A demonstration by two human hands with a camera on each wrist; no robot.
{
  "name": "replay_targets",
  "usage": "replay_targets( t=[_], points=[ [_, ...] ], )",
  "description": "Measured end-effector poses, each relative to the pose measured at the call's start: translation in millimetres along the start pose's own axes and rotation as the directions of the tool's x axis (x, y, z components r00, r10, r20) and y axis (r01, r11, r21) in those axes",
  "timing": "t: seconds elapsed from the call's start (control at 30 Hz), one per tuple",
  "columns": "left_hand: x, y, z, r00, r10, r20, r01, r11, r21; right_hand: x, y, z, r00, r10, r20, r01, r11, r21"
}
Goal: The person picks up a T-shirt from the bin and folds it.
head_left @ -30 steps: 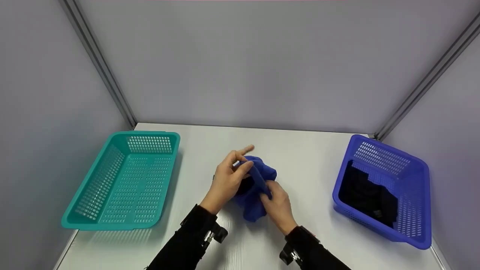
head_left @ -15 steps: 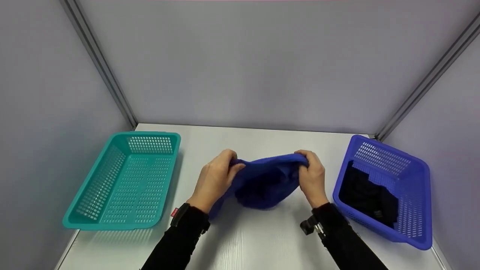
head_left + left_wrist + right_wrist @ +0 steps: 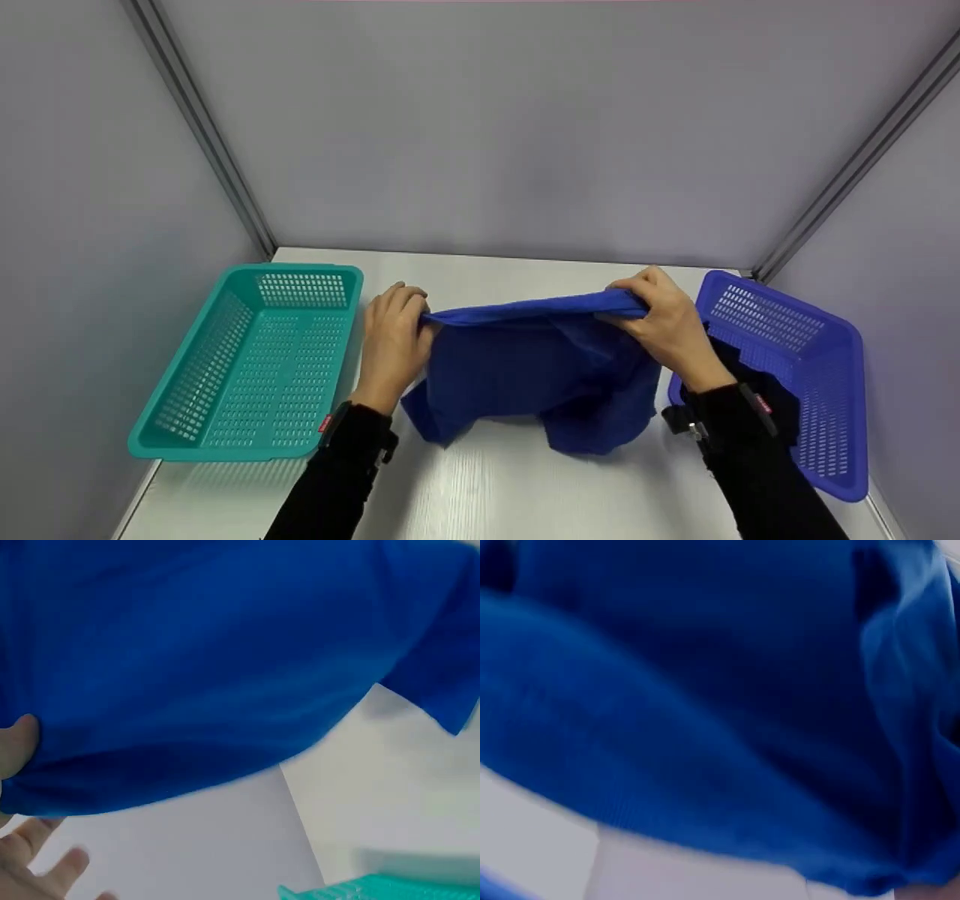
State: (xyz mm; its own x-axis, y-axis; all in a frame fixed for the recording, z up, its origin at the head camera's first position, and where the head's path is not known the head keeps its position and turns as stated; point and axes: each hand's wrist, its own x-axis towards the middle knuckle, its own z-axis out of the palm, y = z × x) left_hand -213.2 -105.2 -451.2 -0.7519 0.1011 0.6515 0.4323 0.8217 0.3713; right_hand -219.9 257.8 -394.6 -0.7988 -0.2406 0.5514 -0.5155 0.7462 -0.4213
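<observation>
A blue cloth garment hangs spread between my two hands over the white table. A folded band runs along its upper edge, and a short sleeve-like flap juts out at its lower left. My left hand pinches the upper left corner, the thumb on the cloth in the left wrist view. At the upper right corner, my right hand grips the band between thumb and fingers. In the right wrist view, the garment fills most of the picture and the hand is nearly hidden.
A teal perforated basket, with nothing in it, stands left on the white table. On the right, a purple-blue basket holds black cloth, partly behind my right sleeve. Grey panels enclose the back and sides.
My hands have moved apart, the left to the left and the right to the right. The bunched blue garment has opened out and now hangs stretched between them.
</observation>
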Motion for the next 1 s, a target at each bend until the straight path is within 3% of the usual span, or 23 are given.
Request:
replay_targets(
  t=[0.1, 0.17, 0.27, 0.33, 0.47, 0.6, 0.73, 0.83, 0.93, 1.0],
  points=[
    [4.0, -4.2, -3.6, 0.998, 0.027, -0.056, -0.028, 0.999, -0.03, -5.5, 9.2, -5.4, 0.982, -0.119, 0.143, 0.142, 0.976, -0.163],
    [6.5, -4.8, -6.0, 0.995, 0.031, -0.094, -0.035, 0.998, -0.044, -9.2, 15.1, -6.2, 0.975, -0.149, 0.165, 0.188, 0.948, -0.257],
    [10.3, -3.7, -9.1, 0.991, -0.007, -0.135, -0.002, 0.997, -0.071, -11.9, 21.9, -9.1, 0.994, -0.061, 0.09, 0.084, 0.955, -0.284],
    [12.5, -3.7, -11.4, 0.989, -0.049, -0.141, 0.035, 0.995, -0.097, -11.3, 24.9, -14.0, 0.999, 0.03, 0.013, -0.027, 0.975, -0.223],
    [16.9, -6.0, -17.1, 0.98, -0.136, -0.142, 0.114, 0.982, -0.15, -5.5, 25.7, -29.2, 0.982, 0.164, -0.097, -0.17, 0.984, -0.06],
    [21.9, -7.5, -26.7, 0.966, -0.202, -0.162, 0.167, 0.964, -0.207, 0.8, 21.5, -47.7, 0.979, 0.179, -0.102, -0.177, 0.984, 0.026],
    [28.8, -9.0, -37.7, 0.949, -0.234, -0.209, 0.177, 0.949, -0.26, 3.0, 18.0, -66.9, 0.981, 0.176, -0.081, -0.168, 0.981, 0.093],
    [33.2, -8.0, -45.3, 0.939, -0.24, -0.246, 0.163, 0.942, -0.294, 4.1, 15.1, -79.9, 0.968, 0.248, -0.044, -0.23, 0.941, 0.246],
    [36.6, -5.0, -52.0, 0.935, -0.229, -0.272, 0.136, 0.937, -0.322, 6.5, 11.9, -89.0, 0.946, 0.325, 0.002, -0.284, 0.825, 0.488],
    [39.1, -3.4, -54.8, 0.936, -0.218, -0.275, 0.12, 0.935, -0.333, 9.6, 10.5, -91.4, 0.945, 0.326, -0.02, -0.273, 0.82, 0.503]
  ],
)
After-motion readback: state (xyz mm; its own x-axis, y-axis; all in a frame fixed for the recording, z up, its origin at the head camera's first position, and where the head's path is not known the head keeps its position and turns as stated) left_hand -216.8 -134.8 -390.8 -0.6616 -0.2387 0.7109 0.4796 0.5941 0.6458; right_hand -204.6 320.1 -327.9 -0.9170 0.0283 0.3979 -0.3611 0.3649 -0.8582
